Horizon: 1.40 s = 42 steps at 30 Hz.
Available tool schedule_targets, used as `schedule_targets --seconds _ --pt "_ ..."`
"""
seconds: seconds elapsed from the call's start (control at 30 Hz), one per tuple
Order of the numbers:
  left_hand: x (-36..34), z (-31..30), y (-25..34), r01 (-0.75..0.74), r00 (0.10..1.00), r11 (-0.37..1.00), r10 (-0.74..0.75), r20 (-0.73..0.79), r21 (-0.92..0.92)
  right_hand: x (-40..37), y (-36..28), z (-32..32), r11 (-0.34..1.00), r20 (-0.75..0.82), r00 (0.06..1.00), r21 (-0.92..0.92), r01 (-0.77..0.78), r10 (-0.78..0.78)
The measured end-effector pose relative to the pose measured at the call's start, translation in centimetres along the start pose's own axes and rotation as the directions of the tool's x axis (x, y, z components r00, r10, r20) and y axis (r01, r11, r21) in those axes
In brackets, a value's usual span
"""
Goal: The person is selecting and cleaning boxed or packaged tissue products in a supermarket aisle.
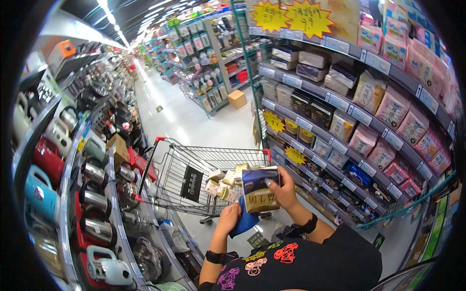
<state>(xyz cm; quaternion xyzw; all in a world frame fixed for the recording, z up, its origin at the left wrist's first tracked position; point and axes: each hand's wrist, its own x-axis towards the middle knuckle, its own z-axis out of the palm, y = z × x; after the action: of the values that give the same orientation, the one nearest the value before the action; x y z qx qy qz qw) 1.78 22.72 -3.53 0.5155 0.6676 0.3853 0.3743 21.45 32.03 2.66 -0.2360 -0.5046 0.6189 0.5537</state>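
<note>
My right hand (284, 193) grips a navy and gold package (260, 196) with Chinese characters on its front, the thumb lying across its face. My left hand (228, 218) is closed on a blue pouch-like thing (246, 219), whose exact kind I cannot make out; it hangs down beside the package and is partly hidden behind it. Just beyond both hands stands a wire shopping cart (213, 154) with red corner caps. Several small pale packs (224, 186) lie in the cart, some of them hidden by the package.
Shelves on the right hold pink packs (392, 105) and tissue packs (310, 65). On the left, racks carry kettles (97, 225) and a white hand mixer (108, 266). Ahead, the aisle floor (160, 99) runs back past a cardboard box (237, 99).
</note>
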Motion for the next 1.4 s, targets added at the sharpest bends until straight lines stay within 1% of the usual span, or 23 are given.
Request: schedule_targets --seconds 0.03,0.07,0.1,0.17,0.2,0.23,0.3,0.37,0.43,0.47,0.57,0.7,0.73,0.97,1.0,1.03,1.1,1.17,1.2,1.23,1.27,1.33,1.4 --pt "1.0 0.3 0.9 -0.036 0.999 0.987 0.04 -0.025 0.155 1.0 -0.1 -0.8 0.996 -0.058 0.998 0.082 -0.027 0.032" --pt "2.1 0.5 0.9 0.019 0.999 0.985 -0.026 0.034 0.174 2.1 0.5 -1.9 0.989 -0.113 0.992 0.142 -0.039 0.056" --pt "3.2 0.8 0.5 -0.082 0.996 0.982 0.074 0.051 0.173 3.0 0.2 -2.5 0.942 -0.147 0.974 0.312 -0.121 0.173" --pt "5.9 1.4 0.4 -0.294 0.955 0.942 0.282 0.089 0.164 5.3 0.4 -4.1 0.912 -0.175 0.963 0.391 -0.123 0.205" --pt "7.0 1.5 2.1 -0.376 0.916 0.919 0.349 0.199 0.117 6.2 0.8 -5.0 0.912 -0.184 0.956 0.382 -0.146 0.23" --pt "7.9 1.3 4.2 -0.328 0.92 0.932 0.279 0.274 0.154 7.5 1.4 -5.6 0.912 -0.188 0.95 0.376 -0.165 0.249" --pt "10.0 2.9 5.5 -0.405 0.863 0.912 0.407 0.3 -0.071 9.0 2.0 -6.9 0.914 -0.211 0.933 0.35 -0.206 0.291" --pt "11.5 3.1 7.9 -0.303 0.889 0.952 0.264 0.374 0.047 10.1 3.0 -8.1 0.925 -0.176 0.943 0.311 -0.218 0.282" --pt "12.8 4.6 9.7 -0.313 0.908 0.944 0.266 0.323 0.101 11.2 3.7 -9.5 0.989 -0.197 0.972 0.098 -0.108 0.126" --pt "14.2 5.4 8.7 -0.342 0.897 0.94 0.327 0.296 -0.003 11.8 4.1 -9.9 0.998 -0.199 0.979 -0.01 -0.055 0.052" --pt "16.4 6.6 8.9 -0.418 0.864 0.905 0.424 0.272 -0.08 12.1 3.9 -10.8 0.996 -0.189 0.979 -0.019 -0.085 0.08" --pt "19.0 7.4 10.5 -0.458 0.836 0.882 0.47 0.283 -0.11 11.2 1.2 -11.6 0.881 -0.2 0.98 -0.466 -0.075 -0.022" --pt "19.3 7.7 11.9 -0.429 0.849 0.894 0.448 0.28 -0.132 11.2 0.3 -11.8 0.867 -0.165 0.979 -0.498 0.024 -0.122" --pt "22.6 8.9 16.6 -0.591 0.657 0.763 0.644 0.392 -0.262 8.4 -8.9 -10.0 0.616 -0.269 0.948 -0.78 -0.109 -0.172" --pt "23.3 9.1 16.9 -0.596 0.62 0.737 0.675 0.401 -0.318 8.9 -8.4 -10.6 0.499 -0.174 0.893 -0.865 0.063 -0.414" --pt "23.3 9.1 18.3 -0.624 0.584 0.712 0.699 0.414 -0.322 8.8 -9.5 -10.7 0.581 -0.261 0.918 -0.813 -0.043 -0.298" --pt "24.6 9.6 19.1 -0.601 0.557 0.706 0.706 0.437 -0.375 8.9 -12.4 -10.1 0.588 -0.35 0.915 -0.79 -0.175 -0.199" --pt "25.4 9.3 21.9 -0.688 0.492 0.643 0.755 0.435 -0.337 9.4 -14.0 -10.2 0.481 -0.357 0.904 -0.851 -0.212 -0.234" --pt "25.7 9.4 23.4 -0.709 0.448 0.599 0.791 0.418 -0.373 10.1 -13.7 -11.0 0.449 -0.261 0.874 -0.892 -0.055 -0.411" --pt "26.0 9.5 24.9 -0.728 0.4 0.551 0.825 0.399 -0.408 10.7 -13.8 -11.9 0.453 -0.278 0.859 -0.889 -0.062 -0.43" --pt "26.5 9.9 26.1 -0.647 0.414 0.584 0.809 0.419 -0.49 10.8 -16.3 -10.7 0.706 -0.413 0.884 -0.693 -0.147 -0.221" --pt "27.2 10.9 28.5 -0.475 0.407 0.618 0.786 0.466 -0.627 12.7 -17.0 -12.7 0.916 -0.44 0.883 -0.4 -0.034 -0.16" --pt "27.8 12.1 30.1 -0.387 0.396 0.575 0.81 0.433 -0.721 13.3 -18.9 -12.8 0.948 -0.475 0.864 -0.318 0.008 -0.167"
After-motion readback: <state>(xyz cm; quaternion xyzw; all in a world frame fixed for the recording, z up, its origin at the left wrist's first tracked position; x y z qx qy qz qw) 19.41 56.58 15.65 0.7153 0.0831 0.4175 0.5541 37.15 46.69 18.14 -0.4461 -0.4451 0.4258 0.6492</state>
